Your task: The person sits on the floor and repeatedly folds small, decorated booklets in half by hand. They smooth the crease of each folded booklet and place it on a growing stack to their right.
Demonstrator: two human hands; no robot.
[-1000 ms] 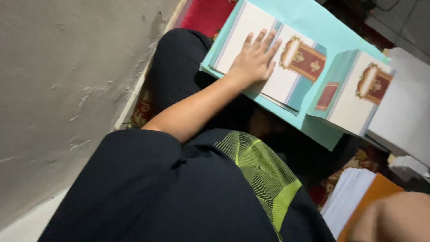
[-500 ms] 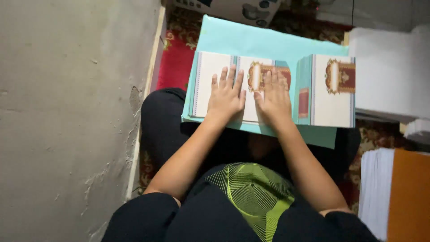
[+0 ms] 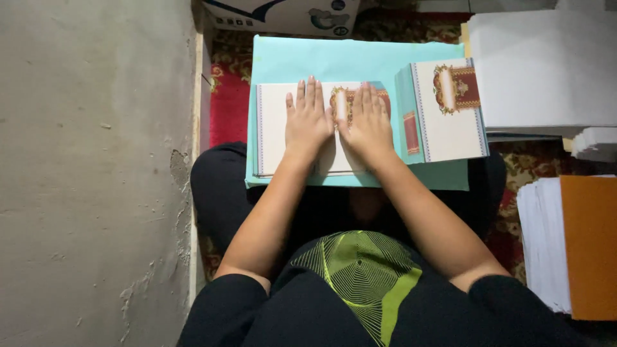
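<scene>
While both hands (image 3: 337, 122) press flat, white card stack (image 3: 273, 128), turquoise board (image 3: 334, 58)

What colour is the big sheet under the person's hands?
Light turquoise sheet, clearest in the head view.

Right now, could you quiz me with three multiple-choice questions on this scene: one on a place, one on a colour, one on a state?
1. Where does the second white printed card lie?
A. right of both hands
B. on the grey wall
C. under the orange sheet

2. What colour is the big paper sheet underneath?
A. pale turquoise
B. black
C. yellow

3. How are the left hand and right hand placed?
A. clenched
B. flat, palms down on the white folded card
C. raised

Answers: A, it lies beside the right hand; A, turquoise edges show; B, fingers spread flat.
</scene>
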